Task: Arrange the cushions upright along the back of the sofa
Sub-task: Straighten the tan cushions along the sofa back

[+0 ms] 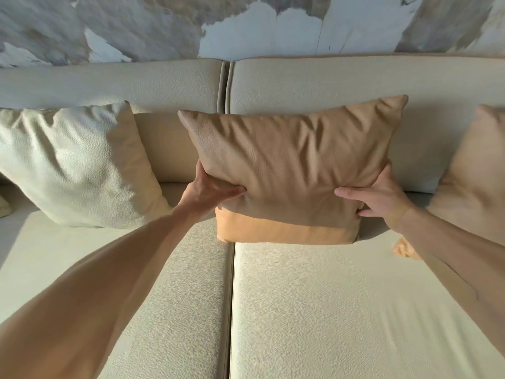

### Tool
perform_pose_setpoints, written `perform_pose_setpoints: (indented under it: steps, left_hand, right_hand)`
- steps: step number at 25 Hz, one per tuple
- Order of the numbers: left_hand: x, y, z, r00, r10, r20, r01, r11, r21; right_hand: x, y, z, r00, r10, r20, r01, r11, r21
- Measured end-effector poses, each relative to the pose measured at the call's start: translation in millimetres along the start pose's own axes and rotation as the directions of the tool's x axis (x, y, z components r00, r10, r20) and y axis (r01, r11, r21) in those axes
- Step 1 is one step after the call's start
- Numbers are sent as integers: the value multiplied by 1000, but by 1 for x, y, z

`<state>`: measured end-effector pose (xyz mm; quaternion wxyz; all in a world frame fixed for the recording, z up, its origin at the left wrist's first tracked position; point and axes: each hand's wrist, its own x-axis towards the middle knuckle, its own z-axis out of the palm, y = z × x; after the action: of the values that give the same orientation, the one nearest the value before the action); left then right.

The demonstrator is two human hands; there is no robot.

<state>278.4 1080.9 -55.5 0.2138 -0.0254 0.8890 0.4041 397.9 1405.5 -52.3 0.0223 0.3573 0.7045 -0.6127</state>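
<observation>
Looking at the cream sofa (328,310) first: three cushions sit along its far backrest, so I'd say we're mostly done. White cushion (73,165) on the left leans upright, another tan one (475,170) is at the right edge. Middle tan cushion (289,170) stands on its lower edge over the seat seam, long axis left-right, face toward me, top tipped slightly. My left hand (210,190) and right hand (382,195) pinch its lower corners.

Three cushions (295,170) on sofa (300,310), against backrest (314,80)
</observation>
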Motion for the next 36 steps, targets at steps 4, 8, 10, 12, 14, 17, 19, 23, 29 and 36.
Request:
perform_pose_setpoints:
  steps: [4, 8, 10, 12, 14, 17, 19, 23, 29, 36]
  left_hand:
    - [-3, 28, 13, 999, 42, -11, -41, 998, 48]
    - [-8, 39, 28, 999, 55, -3, -54, 996, 74]
    - [-9, 41, 34, 998, 60, 2, -60, 996, 63]
    - [-9, 42, 40, 998, 66, 9, -67, 996, 60]
    - [-8, 42, 43, 998, 62, 12, -63, 996, 64]
    - [-5, 41, 46, 998, 53, 21, -54, 997, 62]
    - [-3, 40, 47, 999, 40, 28, -41, 998, 54]
    - [3, 39, 47, 998, 34, 55, -36, 999, 38]
    - [9, 36, 49, 998, 33, 49, -34, 999, 22]
    - [9, 25, 40, 995, 92, 46, -91, 995, -29]
  right_hand:
    - [0, -6, -25, 1000, -8, -24, 8, 1000, 18]
    - [4, 0, -43, 1000, 3, -25, -2, 999, 32]
    - [6, 7, -48, 999, 18, -32, -17, 999, 49]
    - [8, 14, -49, 999, 24, -30, -23, 998, 58]
    - [10, 16, -48, 1000, 27, -13, -27, 998, 54]
    - [14, 17, -47, 998, 60, 7, -61, 997, 54]
    - [15, 17, -46, 997, 76, 1, -76, 995, 58]
    - [15, 15, -47, 996, 87, -5, -87, 995, 40]
    - [13, 17, -46, 994, 100, -36, -100, 995, -14]
    - [6, 15, -50, 996, 54, -68, -60, 994, -95]
